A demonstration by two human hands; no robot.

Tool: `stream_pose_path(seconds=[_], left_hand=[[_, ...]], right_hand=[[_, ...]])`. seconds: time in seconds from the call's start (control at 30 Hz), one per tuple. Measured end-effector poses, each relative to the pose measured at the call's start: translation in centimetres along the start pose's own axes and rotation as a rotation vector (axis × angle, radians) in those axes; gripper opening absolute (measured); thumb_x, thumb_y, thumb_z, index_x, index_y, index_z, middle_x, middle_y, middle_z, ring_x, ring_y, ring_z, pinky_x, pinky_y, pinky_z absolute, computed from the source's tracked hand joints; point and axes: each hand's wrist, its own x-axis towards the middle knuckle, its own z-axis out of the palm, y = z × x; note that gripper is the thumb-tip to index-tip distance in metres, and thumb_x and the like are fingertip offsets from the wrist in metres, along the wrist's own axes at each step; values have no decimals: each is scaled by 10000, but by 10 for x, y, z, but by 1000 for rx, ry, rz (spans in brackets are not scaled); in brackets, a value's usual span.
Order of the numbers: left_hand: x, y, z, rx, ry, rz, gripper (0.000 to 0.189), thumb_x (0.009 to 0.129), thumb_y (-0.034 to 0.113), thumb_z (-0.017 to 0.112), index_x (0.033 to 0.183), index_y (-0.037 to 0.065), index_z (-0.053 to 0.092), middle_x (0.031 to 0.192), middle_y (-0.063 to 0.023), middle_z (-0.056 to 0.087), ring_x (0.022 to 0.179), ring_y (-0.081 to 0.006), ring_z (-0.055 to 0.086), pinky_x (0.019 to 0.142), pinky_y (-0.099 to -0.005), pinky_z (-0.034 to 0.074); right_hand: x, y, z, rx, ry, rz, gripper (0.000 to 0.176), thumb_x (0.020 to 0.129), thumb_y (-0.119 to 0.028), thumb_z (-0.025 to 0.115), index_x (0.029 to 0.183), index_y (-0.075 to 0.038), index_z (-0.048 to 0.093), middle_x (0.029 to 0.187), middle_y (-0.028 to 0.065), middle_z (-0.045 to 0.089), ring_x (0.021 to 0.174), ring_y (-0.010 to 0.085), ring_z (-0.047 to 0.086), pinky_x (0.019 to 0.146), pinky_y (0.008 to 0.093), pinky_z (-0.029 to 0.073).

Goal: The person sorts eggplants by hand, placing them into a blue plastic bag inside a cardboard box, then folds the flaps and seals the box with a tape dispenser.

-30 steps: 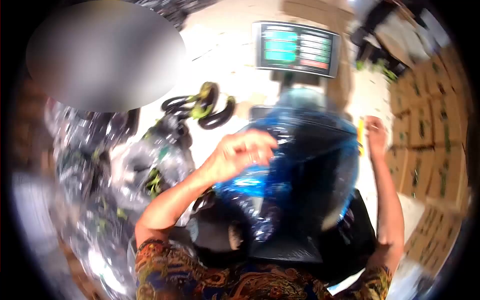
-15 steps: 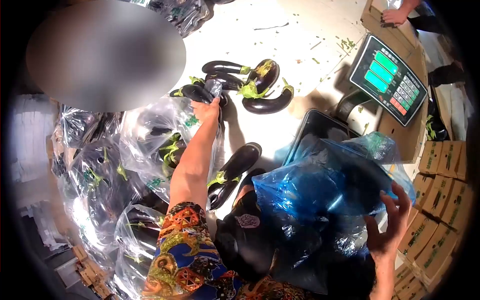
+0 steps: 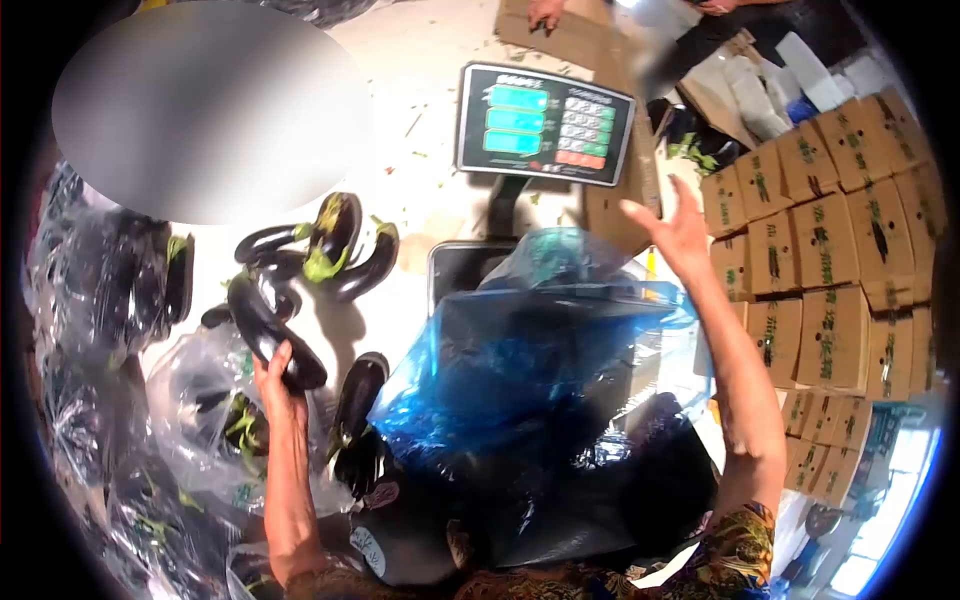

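A strip of pale tabletop (image 3: pixel 408 185) between the eggplant cluster (image 3: pixel 368 268) and the scale platform (image 3: pixel 460 272) leaves a hand passage, pinched lower down by a lone eggplant (image 3: pixel 360 393) near the blue plastic bag (image 3: pixel 520 355). The bag drapes over much of the platform, with the scale display (image 3: pixel 545 125) standing beyond it. A filled clear bag (image 3: pixel 185 380) crowds the left hand (image 3: pixel 282 388), while the right hand (image 3: pixel 678 235) has open air left of the stacked cartons (image 3: pixel 820 235).

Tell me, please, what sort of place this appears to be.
Probably a produce packing or selling area: there is a digital scale, loose eggplants beside clear plastic bags of more, and stacked cardboard boxes.
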Motion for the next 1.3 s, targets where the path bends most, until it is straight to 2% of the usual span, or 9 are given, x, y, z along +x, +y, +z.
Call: stream_pose_path(seconds=[0.07,0.2,0.33,0.37,0.6,0.63,0.9,1.17,1.3], left_hand=[[-20,9,23,-17,-75,-4,573,783,52,656,1321,62,459,1113,-54,580,998,-186,568,889,-335,470],[-68,41,69,-151,-281,23,738,742,89,656,1397,-6,329,1297,-173,509,1173,-289,531,1024,-403,441],[-100,68,107,-169,-563,73,1085,598,531,854,1384,-7,336,1204,-161,532,1154,-289,534,1003,-387,467],[-107,74,118,-253,-658,11,997,649,428,843,1385,-10,333,1189,-166,540,1142,-300,540,1014,-412,458],[-139,74,172,-64,-952,-151,985,631,499,823,1335,-33,384,1094,-189,562,982,-276,588,825,-362,500],[-132,64,171,-146,-1063,-154,852,698,423,779,1298,-67,423,1141,-192,604,1010,-260,623,876,-358,517],[-123,40,179,-281,-960,-405,800,799,574,674,1270,-37,464,1133,-206,613,1011,-263,640,899,-371,532],[-111,55,165,-59,-928,-89,704,810,487,703,1257,-8,478,1073,-163,627,978,-235,633,867,-350,525],[-112,60,160,-83,-836,-184,834,731,574,745,1268,0,466,1069,-170,622,979,-248,625,872,-358,518]], right_hand=[[19,2,12,-73,-86,124,1038,681,-546,763,1389,92,351,1357,325,447,1275,382,463,1068,395,369],[47,3,23,-111,-269,276,768,740,-467,686,1244,74,478,1175,296,586,1122,421,562,970,437,443],[50,11,30,-185,-240,214,573,759,-365,624,1135,57,527,1068,307,619,1040,446,589,923,457,460],[49,17,31,-207,-226,189,543,756,-354,615,1106,54,537,1038,312,626,1015,454,595,905,462,465],[17,35,-4,-234,-287,57,455,751,-252,568,1090,48,520,1009,309,634,991,455,605,904,477,468],[14,34,-9,-234,-295,50,443,755,-247,568,1082,48,520,1001,310,634,988,457,604,903,478,466],[2,42,-15,-106,-264,77,534,767,-292,582,1212,-7,503,1084,313,617,1034,450,592,924,465,457],[-18,53,-8,225,-167,104,710,831,-472,622,1358,-34,436,1196,254,604,1125,383,579,978,400,431],[-30,63,-21,68,-25,-9,723,880,-498,584,1381,-6,410,1389,242,451,1253,358,472,1028,395,387]])
